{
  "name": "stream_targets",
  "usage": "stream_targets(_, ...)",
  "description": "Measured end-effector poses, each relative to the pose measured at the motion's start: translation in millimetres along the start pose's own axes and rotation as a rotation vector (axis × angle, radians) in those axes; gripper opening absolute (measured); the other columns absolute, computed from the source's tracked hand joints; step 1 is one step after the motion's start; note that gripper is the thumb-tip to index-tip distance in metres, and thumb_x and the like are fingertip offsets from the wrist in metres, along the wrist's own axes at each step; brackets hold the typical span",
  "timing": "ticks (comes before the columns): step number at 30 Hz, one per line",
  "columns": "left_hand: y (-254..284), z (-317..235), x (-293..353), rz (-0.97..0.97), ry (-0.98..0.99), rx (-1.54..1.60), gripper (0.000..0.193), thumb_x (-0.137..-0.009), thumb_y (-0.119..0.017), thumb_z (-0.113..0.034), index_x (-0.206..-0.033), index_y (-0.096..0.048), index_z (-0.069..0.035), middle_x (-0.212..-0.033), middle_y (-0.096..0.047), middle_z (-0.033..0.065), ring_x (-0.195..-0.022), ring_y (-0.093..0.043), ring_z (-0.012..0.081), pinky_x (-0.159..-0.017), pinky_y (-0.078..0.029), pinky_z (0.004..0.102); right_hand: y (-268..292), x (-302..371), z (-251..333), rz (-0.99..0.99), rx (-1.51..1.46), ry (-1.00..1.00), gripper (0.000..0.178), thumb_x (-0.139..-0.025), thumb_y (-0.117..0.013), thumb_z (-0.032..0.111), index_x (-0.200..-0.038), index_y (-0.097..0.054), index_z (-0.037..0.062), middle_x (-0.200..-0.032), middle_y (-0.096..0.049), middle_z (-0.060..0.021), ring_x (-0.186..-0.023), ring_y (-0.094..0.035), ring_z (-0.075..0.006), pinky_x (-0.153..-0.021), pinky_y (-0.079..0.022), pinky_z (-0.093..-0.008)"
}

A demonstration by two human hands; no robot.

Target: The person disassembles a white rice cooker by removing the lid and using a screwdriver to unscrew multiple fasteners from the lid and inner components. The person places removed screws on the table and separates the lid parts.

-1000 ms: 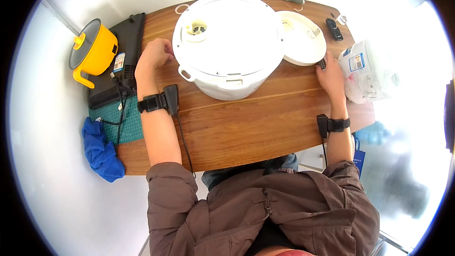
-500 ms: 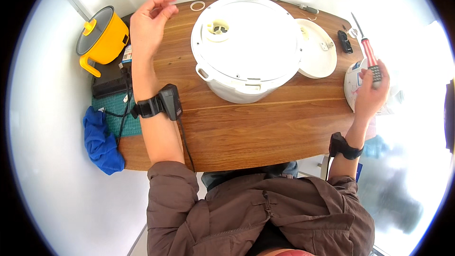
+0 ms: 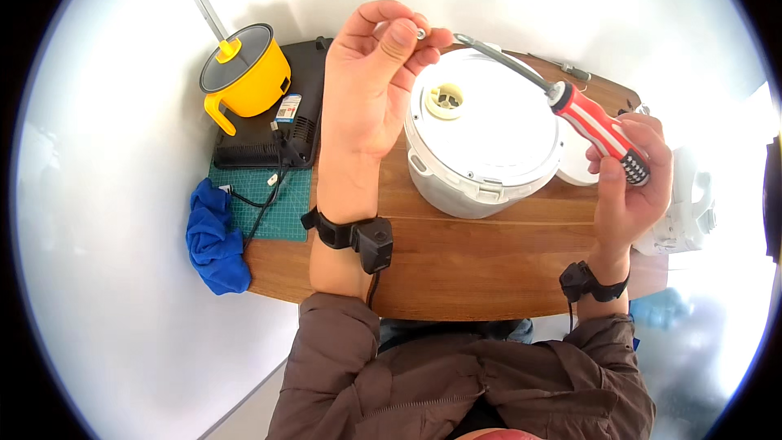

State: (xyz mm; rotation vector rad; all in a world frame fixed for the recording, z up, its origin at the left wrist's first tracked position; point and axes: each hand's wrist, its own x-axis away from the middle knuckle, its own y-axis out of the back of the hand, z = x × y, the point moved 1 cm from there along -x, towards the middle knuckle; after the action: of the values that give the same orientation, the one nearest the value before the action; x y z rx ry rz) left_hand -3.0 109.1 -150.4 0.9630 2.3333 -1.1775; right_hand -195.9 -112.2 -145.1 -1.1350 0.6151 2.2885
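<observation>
Raised over the far side of the table, my left hand [image 3: 371, 73] pinches a small screw [image 3: 421, 33] between thumb and fingers, its round metal end showing. My right hand [image 3: 639, 175] is wrapped round the red, white and black handle of a screwdriver [image 3: 593, 124]. The shaft points up and left, and its tip is close to the screw; whether they touch I cannot tell. Below both hands stands a large round white appliance housing [image 3: 489, 147] with a flat top. A cream-coloured round fitting [image 3: 445, 101] sits in that top, left of its middle.
On the left, a yellow pot [image 3: 252, 90] with a grey lid stands on a black device [image 3: 305, 73]. Near it lie a green cutting mat [image 3: 285, 212], a cable and a blue cloth [image 3: 213, 236]. A second screwdriver [image 3: 574, 72] lies at the back; a white round cover [image 3: 577, 159] is partly hidden.
Both hands have come up and closer together. The screwdriver has swung over to point left at the screw in my left hand. The view has shifted, so the table sits further right.
</observation>
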Motion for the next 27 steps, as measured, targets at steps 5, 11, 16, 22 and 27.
stream_targets(5,-10,4,-2,0.023,0.001,0.014,0.015,-0.097,-0.073,-0.010,-0.110,-0.066,-0.004,-0.102,-0.072,0.0089,-0.099,-0.073,0.0282,-0.084,-0.061,0.0331,-1,1,-1,0.041,0.096,0.003,0.033,-0.087,-0.075,0.006,-0.117,-0.062,-0.0024,-0.111,-0.064,-0.0154,-0.099,-0.062,-0.0204,-0.086,-0.051,-0.0306)
stream_targets(11,-17,4,0,0.017,-0.005,-0.006,0.014,-0.095,-0.075,-0.006,-0.106,-0.067,-0.002,-0.099,-0.073,0.0103,-0.095,-0.075,0.0292,-0.081,-0.062,0.0333,2,6,0,0.022,0.126,0.025,0.036,-0.082,-0.076,0.003,-0.116,-0.063,-0.0011,-0.110,-0.065,-0.0157,-0.097,-0.063,-0.0217,-0.085,-0.052,-0.0312)
stream_targets(16,-20,4,2,-0.011,-0.045,-0.160,0.015,-0.094,-0.076,-0.005,-0.106,-0.067,-0.002,-0.097,-0.073,0.0101,-0.092,-0.074,0.0270,-0.082,-0.061,0.0323,6,-2,3,0.060,0.321,0.271,0.039,-0.075,-0.078,-0.002,-0.112,-0.066,0.0015,-0.109,-0.065,-0.0166,-0.093,-0.065,-0.0242,-0.079,-0.054,-0.0331)
stream_targets(22,-21,-3,3,0.009,-0.120,-0.371,0.018,-0.091,-0.076,0.000,-0.107,-0.067,-0.001,-0.096,-0.074,0.0101,-0.090,-0.074,0.0226,-0.080,-0.061,0.0296,13,-2,11,0.051,0.362,0.244,0.046,-0.078,-0.082,0.000,-0.120,-0.063,-0.0006,-0.111,-0.067,-0.0167,-0.097,-0.067,-0.0240,-0.079,-0.057,-0.0340)
stream_targets(27,-23,-11,6,0.017,-0.184,-0.634,0.022,-0.085,-0.078,0.010,-0.103,-0.069,0.003,-0.088,-0.075,0.0121,-0.081,-0.075,0.0179,-0.077,-0.061,0.0271,11,-13,10,-0.037,-0.069,0.058,0.058,-0.089,-0.083,0.011,-0.135,-0.052,-0.0053,-0.110,-0.068,-0.0151,-0.097,-0.071,-0.0196,-0.077,-0.063,-0.0317)
